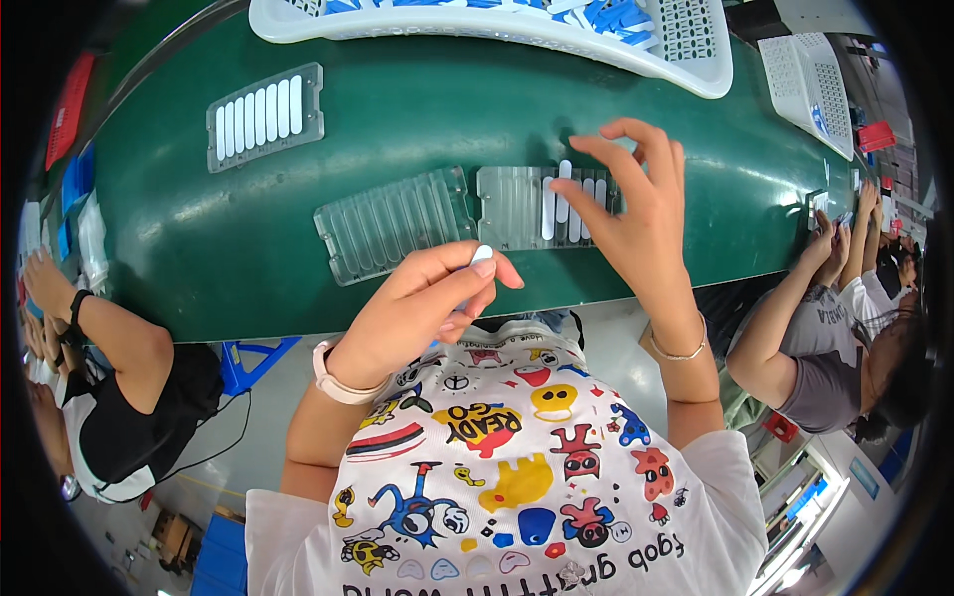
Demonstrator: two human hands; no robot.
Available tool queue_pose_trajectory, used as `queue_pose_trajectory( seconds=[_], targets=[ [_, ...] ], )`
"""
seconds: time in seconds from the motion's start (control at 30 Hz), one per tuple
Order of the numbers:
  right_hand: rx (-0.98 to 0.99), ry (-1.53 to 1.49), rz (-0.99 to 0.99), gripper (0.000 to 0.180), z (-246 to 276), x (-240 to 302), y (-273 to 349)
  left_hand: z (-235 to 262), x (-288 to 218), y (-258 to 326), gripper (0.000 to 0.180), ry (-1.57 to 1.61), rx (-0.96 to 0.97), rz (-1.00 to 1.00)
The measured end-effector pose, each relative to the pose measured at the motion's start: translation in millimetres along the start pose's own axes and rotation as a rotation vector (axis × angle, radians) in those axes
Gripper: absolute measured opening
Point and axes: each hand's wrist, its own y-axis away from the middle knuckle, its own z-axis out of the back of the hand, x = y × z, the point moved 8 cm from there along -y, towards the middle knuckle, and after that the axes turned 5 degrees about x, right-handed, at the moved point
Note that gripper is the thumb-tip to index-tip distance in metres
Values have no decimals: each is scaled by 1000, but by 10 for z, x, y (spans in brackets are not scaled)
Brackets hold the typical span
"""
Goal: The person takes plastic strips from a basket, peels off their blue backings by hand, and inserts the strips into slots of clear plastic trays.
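1. the clear slotted tray you were filling lay on the green belt, right under your right hand; several white oblong pieces already stood in its right-hand slots, and its left slots were bare.
2. a second clear tray, empty and slightly tilted, lay just beside it on the left, the two nearly touching at their edges.
3. your left hand hung nearer to you, at the near edge of the belt, below the gap between the two trays.
4. farther off and to the left, a third tray sat well apart, its slots filled with white pieces.
5. at the far edge a white plastic basket held blue and white parts; another white basket stood to the right of it.
6. the belt was dark green and ran left to right; other people sat at it on both sides of you, a bare arm at your left and raised hands at your right.
7. your right hand was spread wide, fingers fanned, with the thumb and forefinger tips on one white piece in the tray.
8. your left hand was curled narrow, pinching a small white piece between thumb and fingers.
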Motion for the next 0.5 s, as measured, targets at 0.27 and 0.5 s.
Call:
queue_pose_trajectory(
  seconds=[0.27,0.5],
  targets=[
    [194,303,155,36,-44,224,475,35,-16,-21,48,196,16,-44],
    [178,-616,3,28,-28,293,334,-21,-16,9,22,-43,-46,-35]
  ],
)
